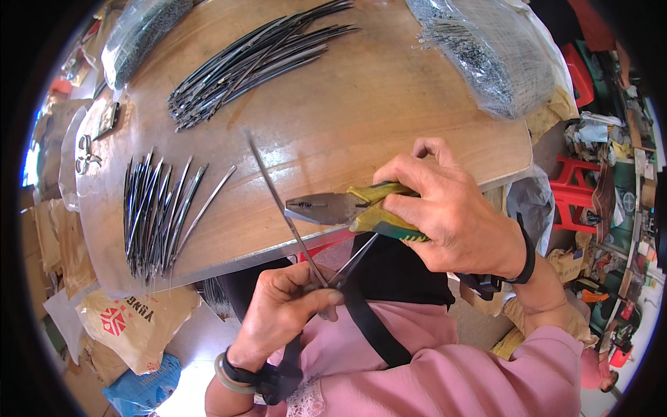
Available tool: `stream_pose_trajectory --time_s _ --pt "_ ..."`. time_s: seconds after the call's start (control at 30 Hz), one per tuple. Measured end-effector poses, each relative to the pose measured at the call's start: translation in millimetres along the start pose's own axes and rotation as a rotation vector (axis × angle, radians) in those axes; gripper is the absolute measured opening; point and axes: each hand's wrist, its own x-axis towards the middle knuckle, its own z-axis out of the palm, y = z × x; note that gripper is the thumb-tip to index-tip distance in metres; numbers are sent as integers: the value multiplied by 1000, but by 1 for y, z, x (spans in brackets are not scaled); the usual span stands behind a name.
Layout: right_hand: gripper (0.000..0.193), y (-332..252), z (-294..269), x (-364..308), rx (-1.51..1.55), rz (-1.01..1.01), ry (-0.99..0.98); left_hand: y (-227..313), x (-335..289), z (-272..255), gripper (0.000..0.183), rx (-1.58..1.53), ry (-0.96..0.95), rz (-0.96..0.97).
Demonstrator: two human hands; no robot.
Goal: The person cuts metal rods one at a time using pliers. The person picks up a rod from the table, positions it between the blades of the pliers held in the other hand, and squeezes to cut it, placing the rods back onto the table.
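Observation:
My left hand point(288, 302) is closed near the table's front edge, pinching a long thin metal strip point(271, 182) between thumb and fingers. The strip slants up and left over the table, its far end blurred. A second thin, shiny length point(358, 256) runs up and right from the same pinch; whether the two are joined is hidden by my fingers. My right hand point(455, 215) grips pliers point(326, 208) by their yellow and green handles. The pliers' jaws point left and look closed or nearly so, right beside the strip; I cannot tell if they touch it.
On the wooden table point(403, 97) lie a far bundle of dark strips point(250, 62) and a left bundle point(156, 215). Clear plastic bags of thin metal pieces point(511, 69) stand at the back corners. Scissors point(87, 154) lie at the left edge. A red stool point(575, 191) stands right.

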Motion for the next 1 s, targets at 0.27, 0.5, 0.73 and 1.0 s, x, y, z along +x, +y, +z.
stream_pose_trajectory --time_s 0.27,0.5,0.73,1.0 --pt "29 -15 0 2 -33 -39 59 16 14 -19 24 47 -92 334" --pt "28 -21 12 0 -17 -85 90 26 18 6 17 -189 -135 -92" --pt "21 -19 2 -7 -73 45 254 -4 19 12 14 -598 -11 -42" --pt "39 -29 8 -39 378 286 -34 -1 7 22 12 -367 176 323"
